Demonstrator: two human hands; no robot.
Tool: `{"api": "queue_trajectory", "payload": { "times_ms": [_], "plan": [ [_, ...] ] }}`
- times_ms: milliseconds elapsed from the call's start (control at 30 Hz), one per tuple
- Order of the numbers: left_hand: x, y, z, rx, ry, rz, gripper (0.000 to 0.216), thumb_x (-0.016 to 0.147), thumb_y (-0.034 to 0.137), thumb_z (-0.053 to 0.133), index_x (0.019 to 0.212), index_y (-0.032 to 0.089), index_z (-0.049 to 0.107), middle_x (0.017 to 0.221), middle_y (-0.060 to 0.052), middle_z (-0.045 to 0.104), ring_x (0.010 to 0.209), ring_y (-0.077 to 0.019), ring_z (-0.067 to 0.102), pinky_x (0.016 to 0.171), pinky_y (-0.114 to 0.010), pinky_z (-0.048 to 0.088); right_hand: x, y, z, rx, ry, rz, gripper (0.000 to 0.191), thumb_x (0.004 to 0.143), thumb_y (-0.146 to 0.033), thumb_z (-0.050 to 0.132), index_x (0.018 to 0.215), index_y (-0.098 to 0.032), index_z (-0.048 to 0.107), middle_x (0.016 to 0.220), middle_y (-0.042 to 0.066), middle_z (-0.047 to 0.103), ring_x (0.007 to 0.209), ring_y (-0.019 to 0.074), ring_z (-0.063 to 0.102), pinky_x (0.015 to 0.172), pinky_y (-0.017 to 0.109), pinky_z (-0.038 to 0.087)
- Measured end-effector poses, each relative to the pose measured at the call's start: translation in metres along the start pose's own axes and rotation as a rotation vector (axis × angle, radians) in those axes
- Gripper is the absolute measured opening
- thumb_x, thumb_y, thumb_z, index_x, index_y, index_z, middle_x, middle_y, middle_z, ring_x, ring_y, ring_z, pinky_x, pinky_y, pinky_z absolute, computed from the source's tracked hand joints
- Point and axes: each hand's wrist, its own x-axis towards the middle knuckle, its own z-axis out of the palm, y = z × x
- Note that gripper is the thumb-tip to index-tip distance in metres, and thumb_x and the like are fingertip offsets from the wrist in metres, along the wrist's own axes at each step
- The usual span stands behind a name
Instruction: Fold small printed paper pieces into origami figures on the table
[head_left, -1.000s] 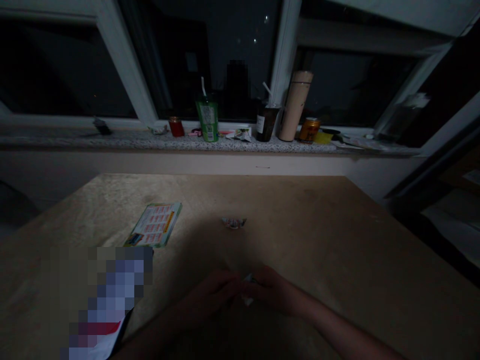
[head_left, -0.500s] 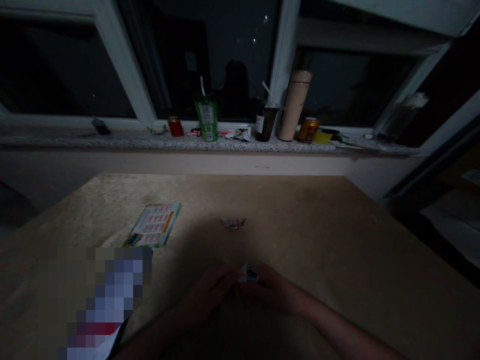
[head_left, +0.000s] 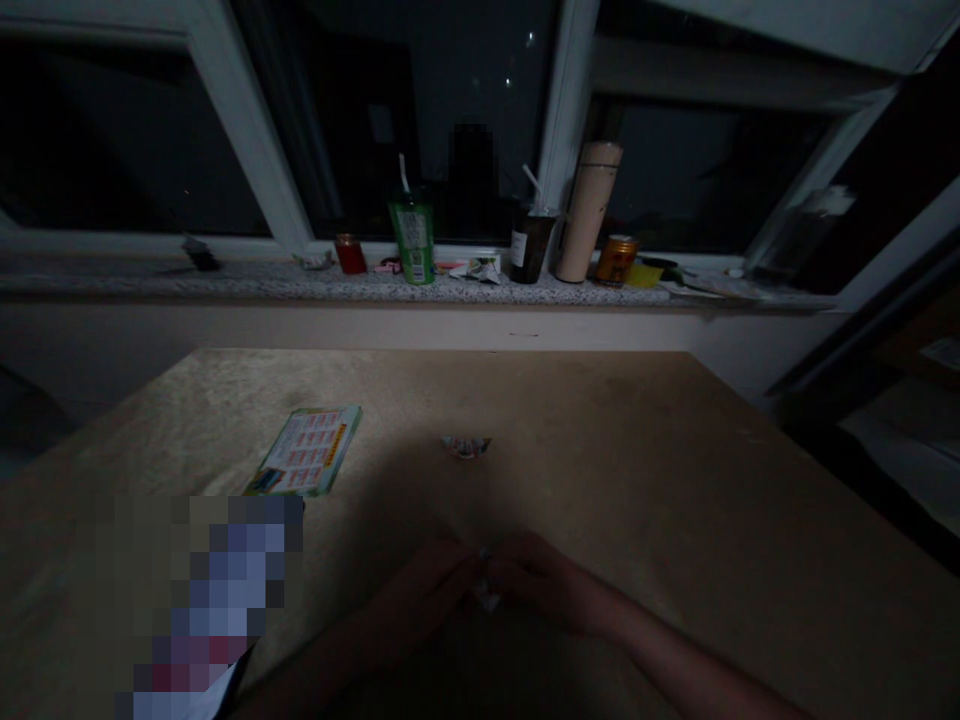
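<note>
Close together over the near part of the table [head_left: 600,480], my left hand [head_left: 427,580] and my right hand [head_left: 544,580] both pinch a small piece of folded paper [head_left: 487,600]. Only bits of it show between and below the fingertips; the rest is covered by my fingers, and the light is dim. Beyond my hands lies a small printed folded paper [head_left: 466,447], boat-like in outline with pointed ends. Neither hand touches it.
To the left lie a printed booklet or pad [head_left: 311,450] and a blurred-out flat object [head_left: 225,590]. Along the windowsill [head_left: 262,282] stand a red jar [head_left: 350,254], a green cup [head_left: 415,240], a dark cup [head_left: 531,245], a tall tumbler [head_left: 590,210] and an orange can [head_left: 616,261].
My hands have drawn closer together around the paper. It now shows lower, below the fingertips, and less of it is visible on top. Things on the table have stayed put.
</note>
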Motion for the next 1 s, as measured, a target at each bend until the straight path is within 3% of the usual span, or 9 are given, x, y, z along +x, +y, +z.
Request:
{"api": "queue_trajectory", "payload": {
  "times_ms": [133, 233, 467, 733, 867, 1000],
  "plan": [
    [-0.002, 0.002, -0.003, -0.037, -0.036, 0.009, 0.037, 0.096, 0.042, 0.033, 0.087, 0.022, 0.062, 0.087, -0.001, 0.062, 0.083, -0.0184, 0.056, 0.079, -0.026, 0.041, 0.001, 0.003, 0.001, -0.081, 0.055, -0.037, 0.056, 0.092, -0.058, 0.033, 0.068, -0.015, 0.059, 0.059, -0.002, 0.047, 0.056, 0.0098, 0.041, 0.053, 0.021, 0.034],
    [-0.002, 0.004, -0.004, -0.067, -0.02, 0.013, 0.034, 0.095, 0.038, 0.033, 0.089, 0.021, 0.062, 0.09, -0.002, 0.061, 0.086, -0.0186, 0.056, 0.081, -0.027, 0.04, 0.0, 0.006, 0.001, -0.115, 0.041, -0.05, 0.054, 0.094, -0.053, 0.034, 0.062, -0.015, 0.056, 0.056, -0.003, 0.042, 0.052, 0.0084, 0.037, 0.049, 0.02, 0.031],
    [0.005, 0.008, -0.002, 0.078, -0.129, 0.1, 0.019, 0.085, 0.036, 0.057, 0.082, 0.019, 0.064, 0.073, 0.002, 0.059, 0.07, -0.0167, 0.054, 0.064, -0.024, 0.038, 0.002, 0.004, 0.005, -0.103, 0.125, -0.102, 0.046, 0.092, -0.045, 0.043, 0.06, -0.014, 0.057, 0.053, -0.004, 0.043, 0.05, 0.0081, 0.038, 0.048, 0.02, 0.03],
    [0.004, 0.009, -0.002, 0.081, -0.088, 0.083, 0.026, 0.091, 0.039, 0.048, 0.083, 0.02, 0.065, 0.075, 0.0, 0.061, 0.072, -0.0176, 0.055, 0.066, -0.025, 0.039, 0.003, 0.003, 0.005, -0.08, 0.207, -0.132, 0.034, 0.089, -0.037, 0.05, 0.064, -0.015, 0.057, 0.059, -0.003, 0.048, 0.057, 0.0094, 0.042, 0.052, 0.02, 0.032],
    [0.004, 0.004, -0.001, 0.005, -0.069, 0.06, 0.034, 0.095, 0.043, 0.039, 0.088, 0.021, 0.064, 0.082, 0.0, 0.063, 0.079, -0.0182, 0.057, 0.073, -0.026, 0.041, 0.003, 0.002, 0.003, 0.006, 0.184, -0.116, 0.036, 0.088, -0.043, 0.051, 0.067, -0.015, 0.061, 0.063, -0.001, 0.054, 0.06, 0.0105, 0.048, 0.056, 0.021, 0.037],
    [-0.001, -0.003, 0.0, -0.035, 0.037, 0.0, 0.036, 0.096, 0.044, 0.034, 0.097, 0.023, 0.062, 0.094, -0.002, 0.064, 0.088, -0.0197, 0.056, 0.081, -0.027, 0.041, 0.004, 0.004, 0.0, 0.104, 0.195, -0.044, 0.037, 0.084, -0.049, 0.057, 0.071, -0.014, 0.063, 0.066, -0.001, 0.055, 0.061, 0.0108, 0.049, 0.058, 0.022, 0.039]
  ]
}}
